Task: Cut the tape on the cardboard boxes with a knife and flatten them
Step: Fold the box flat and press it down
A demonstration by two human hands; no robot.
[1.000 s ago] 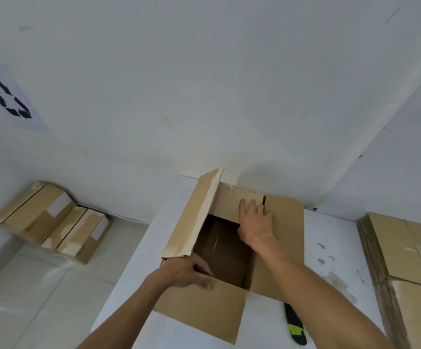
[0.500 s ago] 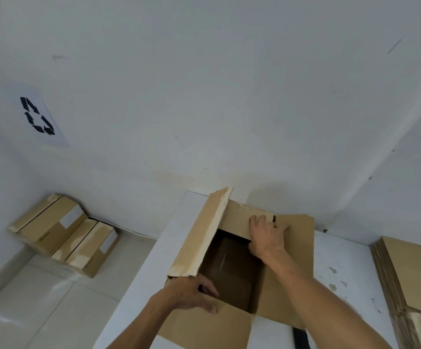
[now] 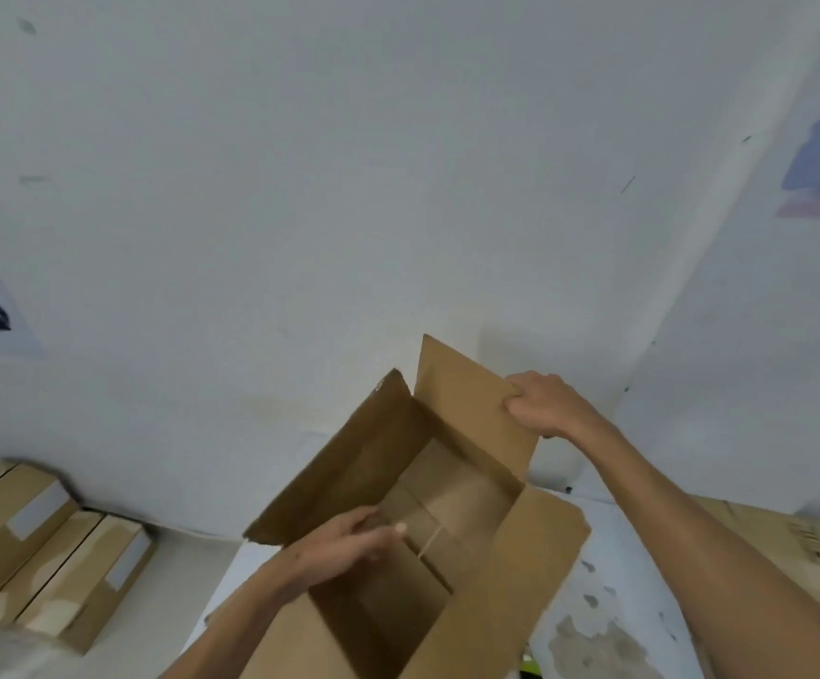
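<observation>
Since a second ago the box has been tipped up and its far flap raised, the right hand moving from the inner rim to that flap's edge.

The brown box, top open with flaps splayed, sits tilted at the table's left edge; a pale strip runs along its inner floor seam. The right hand grips the far flap. The left hand reaches inside, fingers loosely extended, holding nothing. Tipped so near the edge, the box could slide off.
</observation>
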